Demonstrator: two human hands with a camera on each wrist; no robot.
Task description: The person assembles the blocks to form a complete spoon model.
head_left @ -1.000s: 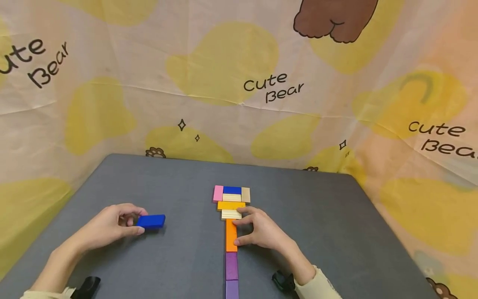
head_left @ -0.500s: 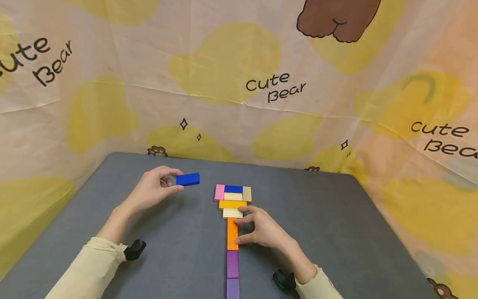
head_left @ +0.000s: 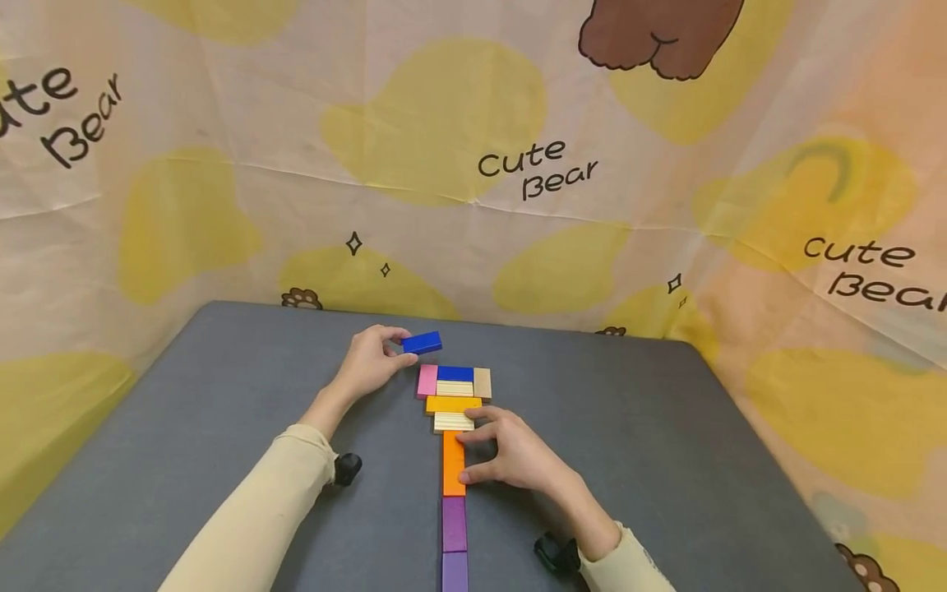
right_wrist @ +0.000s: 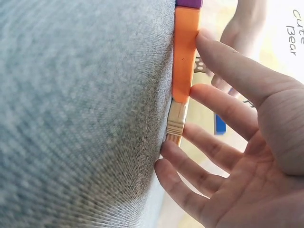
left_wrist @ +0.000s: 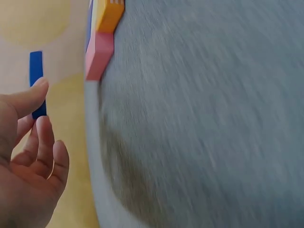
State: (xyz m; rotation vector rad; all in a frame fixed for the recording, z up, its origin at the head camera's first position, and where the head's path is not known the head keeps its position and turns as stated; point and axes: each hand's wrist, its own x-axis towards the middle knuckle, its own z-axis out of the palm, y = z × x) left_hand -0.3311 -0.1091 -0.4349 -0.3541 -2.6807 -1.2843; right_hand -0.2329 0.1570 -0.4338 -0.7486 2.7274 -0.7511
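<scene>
My left hand (head_left: 368, 360) pinches a blue block (head_left: 422, 342) between thumb and fingers. In the head view the block appears just beyond a group of flat-laid blocks; the left wrist view shows the blue block (left_wrist: 36, 71) raised off the table. That group has a pink block (head_left: 427, 381), another blue block (head_left: 455, 373), a ridged cream block (head_left: 455, 388) and a tan block (head_left: 482, 383). Below lie a yellow-orange block (head_left: 453, 404) and a second ridged cream block (head_left: 453, 422). The fingertips of my right hand (head_left: 518, 455) rest against an orange block (head_left: 453, 469), fingers spread.
Two purple blocks, a darker one (head_left: 455, 524) and a lighter one (head_left: 455, 569), continue the line toward the near side. Everything lies on a grey table (head_left: 629, 460). A patterned cloth (head_left: 414, 123) hangs behind the table's far edge.
My left hand has carried the blue block from the left side of the table forward and rightward to beyond the pink block. My right hand has stayed at the orange block.
</scene>
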